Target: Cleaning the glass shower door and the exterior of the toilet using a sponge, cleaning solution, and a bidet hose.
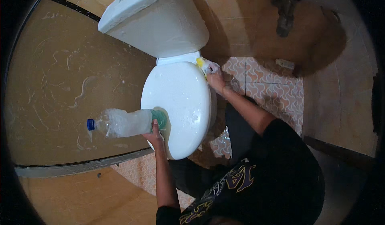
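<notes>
A white toilet with its lid [180,95] down stands before me, wet with drops on top. My left hand [155,133] grips the green lower part of a clear plastic bottle [129,123] with a blue cap; the bottle lies sideways over the lid's left edge and holds a whitish content. At the upper right of the lid, near the hinge end, my right hand [214,71] is covered in suds and closed on a yellow sponge [200,62]. The cistern [162,29] rises behind the lid.
A brown shower panel [72,83] streaked with foam stands close on the left, with a dark-edged frame. A drain pipe [285,17] sticks out at the upper right. A small pale packet [284,64] lies on the patterned floor tiles [258,89].
</notes>
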Tool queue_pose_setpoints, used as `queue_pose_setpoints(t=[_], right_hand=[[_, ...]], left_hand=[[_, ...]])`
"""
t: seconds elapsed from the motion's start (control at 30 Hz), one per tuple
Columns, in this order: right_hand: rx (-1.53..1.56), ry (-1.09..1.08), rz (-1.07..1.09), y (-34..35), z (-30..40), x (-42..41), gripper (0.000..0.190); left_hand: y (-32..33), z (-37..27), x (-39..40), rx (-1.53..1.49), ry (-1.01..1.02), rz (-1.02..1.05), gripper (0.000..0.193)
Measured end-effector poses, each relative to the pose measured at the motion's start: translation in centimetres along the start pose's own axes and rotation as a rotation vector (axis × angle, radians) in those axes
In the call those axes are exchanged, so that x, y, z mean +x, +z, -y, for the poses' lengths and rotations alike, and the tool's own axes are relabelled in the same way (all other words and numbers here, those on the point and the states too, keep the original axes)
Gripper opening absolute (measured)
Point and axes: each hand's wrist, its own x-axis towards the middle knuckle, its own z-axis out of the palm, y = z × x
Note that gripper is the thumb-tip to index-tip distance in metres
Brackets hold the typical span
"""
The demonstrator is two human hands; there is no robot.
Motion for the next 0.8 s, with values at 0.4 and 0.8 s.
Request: queue_pose_setpoints(t=[0.4, 0.8], right_hand=[[0.784, 0.44, -0.148, -24.4, 2.9, -5.8, 0.028], [0.721, 0.57, -0.225, -31.3, -1.0, -12.4, 0.027]], left_hand=[[2.8, -8.8, 5.7, 0.323, 0.069, -0.11, 0.065], [3.1, -24.1, 6.3, 1.533, 0.497, 0.735, 0.086]])
